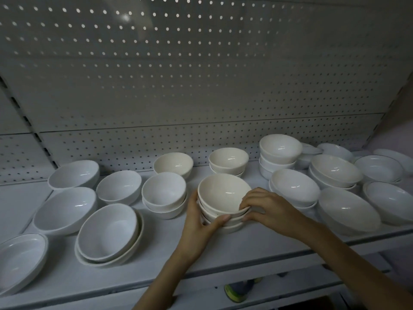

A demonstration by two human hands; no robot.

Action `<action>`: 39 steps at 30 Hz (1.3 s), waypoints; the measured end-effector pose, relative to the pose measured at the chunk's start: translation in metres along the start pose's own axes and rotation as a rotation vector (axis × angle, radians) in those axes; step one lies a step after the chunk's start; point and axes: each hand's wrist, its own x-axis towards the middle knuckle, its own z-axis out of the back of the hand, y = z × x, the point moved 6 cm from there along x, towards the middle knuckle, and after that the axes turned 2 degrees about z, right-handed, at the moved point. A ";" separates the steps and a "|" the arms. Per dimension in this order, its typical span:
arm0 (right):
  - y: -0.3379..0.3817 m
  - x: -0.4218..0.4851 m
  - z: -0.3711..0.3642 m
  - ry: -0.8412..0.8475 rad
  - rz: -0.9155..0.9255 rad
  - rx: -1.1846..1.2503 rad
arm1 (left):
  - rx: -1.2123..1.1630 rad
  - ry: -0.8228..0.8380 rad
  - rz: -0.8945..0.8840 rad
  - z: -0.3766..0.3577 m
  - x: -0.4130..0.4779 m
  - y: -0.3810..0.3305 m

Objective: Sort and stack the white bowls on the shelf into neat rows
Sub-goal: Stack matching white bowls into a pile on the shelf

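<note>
A stack of cream bowls stands in the middle of the white shelf. My left hand grips the stack's left side, thumb across the front of the lower bowls. My right hand holds the right side, fingertips pinching the top bowl's rim. Behind stand a single cream bowl and a short cream stack. A two-bowl stack sits just left of my hands.
Wide white bowls and a nested pair fill the shelf's left part. On the right are a tall stack and several shallow bowls. A perforated back panel rises behind. A shoe shows below the shelf.
</note>
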 end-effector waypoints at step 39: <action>-0.086 0.097 0.036 0.037 -0.277 -0.212 | 0.024 -0.102 -0.010 -0.016 0.021 -0.010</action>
